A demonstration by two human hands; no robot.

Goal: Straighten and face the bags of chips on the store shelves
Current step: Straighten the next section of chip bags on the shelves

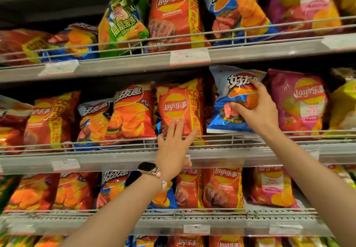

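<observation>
Two hands on middle shelf (115, 163). Our right hand (256, 110) grasps blue chip bag (229, 100), fingers and thumb curled round its front, bag tilted, right of centre. Our left hand (174, 142) lies flat, fingers straight, touching red Lay's bag (177, 108) just left. Wire rail (107, 142) fronts bags; price tag (189, 56) above.

head cam | faces forward, slightly up | close to shelves (134, 65) | single view

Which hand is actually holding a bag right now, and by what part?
The right hand grips the blue chip bag on its front face, near the right edge. The left hand only rests straight fingers on the red Lay's bag.
</observation>
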